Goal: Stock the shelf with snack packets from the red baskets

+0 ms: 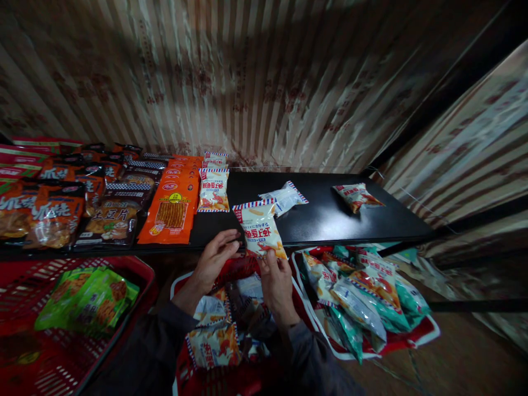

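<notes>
My right hand [277,283] pinches the lower edge of a white snack bag [260,228] with red lettering, held over the front edge of the black shelf [313,220]. Just left of that bag is my left hand [216,261], fingers apart and curved, holding nothing. Behind the held bag, a similar bag [284,198] lies face down on the shelf. Another white bag [213,190] lies beside a row of orange packets [171,203]. Farther right on the shelf rests one more bag [357,196].
Dark potato-snack packets [109,214] and orange-black bags [55,214] fill the shelf's left part. Below are a red basket with green bags [93,297], a middle basket with white bags [214,344], and a right basket [431,330] of mixed bags. A striped curtain [247,82] hangs behind.
</notes>
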{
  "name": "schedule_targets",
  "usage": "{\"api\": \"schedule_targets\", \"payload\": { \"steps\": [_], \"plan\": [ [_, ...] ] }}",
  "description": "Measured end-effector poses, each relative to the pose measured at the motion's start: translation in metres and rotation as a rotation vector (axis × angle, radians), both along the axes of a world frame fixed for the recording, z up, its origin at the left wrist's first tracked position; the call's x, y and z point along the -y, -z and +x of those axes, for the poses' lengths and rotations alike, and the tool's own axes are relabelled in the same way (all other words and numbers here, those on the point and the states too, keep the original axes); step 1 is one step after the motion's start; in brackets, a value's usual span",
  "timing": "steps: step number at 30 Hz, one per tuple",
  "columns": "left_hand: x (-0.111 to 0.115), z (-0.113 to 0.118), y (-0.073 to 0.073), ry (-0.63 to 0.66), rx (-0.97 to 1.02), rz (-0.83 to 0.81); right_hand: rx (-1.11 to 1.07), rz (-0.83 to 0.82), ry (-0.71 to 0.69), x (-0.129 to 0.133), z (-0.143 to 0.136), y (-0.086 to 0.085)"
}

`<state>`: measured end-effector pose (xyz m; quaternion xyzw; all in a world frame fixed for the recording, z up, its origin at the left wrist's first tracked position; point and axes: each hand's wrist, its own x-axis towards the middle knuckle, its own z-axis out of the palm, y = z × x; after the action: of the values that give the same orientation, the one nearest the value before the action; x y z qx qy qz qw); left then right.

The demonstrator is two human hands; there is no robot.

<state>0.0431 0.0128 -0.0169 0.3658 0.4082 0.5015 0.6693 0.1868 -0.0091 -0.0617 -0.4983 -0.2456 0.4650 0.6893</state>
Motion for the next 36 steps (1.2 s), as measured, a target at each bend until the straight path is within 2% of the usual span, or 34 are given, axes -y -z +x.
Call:
{"api": "schedule_targets", "payload": {
  "steps": [2,5,10,16,21,29,36],
  "plan": [
    [-0.001,0.0,0.001,-0.019,0.003,-0.013,-0.154,-0.004,-0.051,-0.002,-0.003,-0.002],
    [-0.002,0.001,0.003,-0.03,-0.018,-0.02,-0.26,-0.03,-0.127,-0.001,-0.007,-0.004],
    [-0.003,0.004,0.003,0.005,0.036,-0.015,-0.315,-0.071,-0.228,0.003,-0.014,-0.006],
    [-0.002,0.005,0.008,-0.029,0.025,-0.004,-0.361,-0.122,-0.24,0.004,-0.017,-0.009],
    [-0.003,0.006,0.01,-0.071,0.005,-0.005,-0.297,-0.08,-0.279,0.004,-0.015,-0.004],
    [-0.006,0.004,0.01,-0.103,-0.032,-0.03,-0.196,-0.063,-0.226,0.001,-0.009,0.004],
    [-0.009,0.003,0.009,-0.106,-0.054,-0.044,0.06,-0.052,-0.21,0.0,0.0,0.008]
  ]
}}
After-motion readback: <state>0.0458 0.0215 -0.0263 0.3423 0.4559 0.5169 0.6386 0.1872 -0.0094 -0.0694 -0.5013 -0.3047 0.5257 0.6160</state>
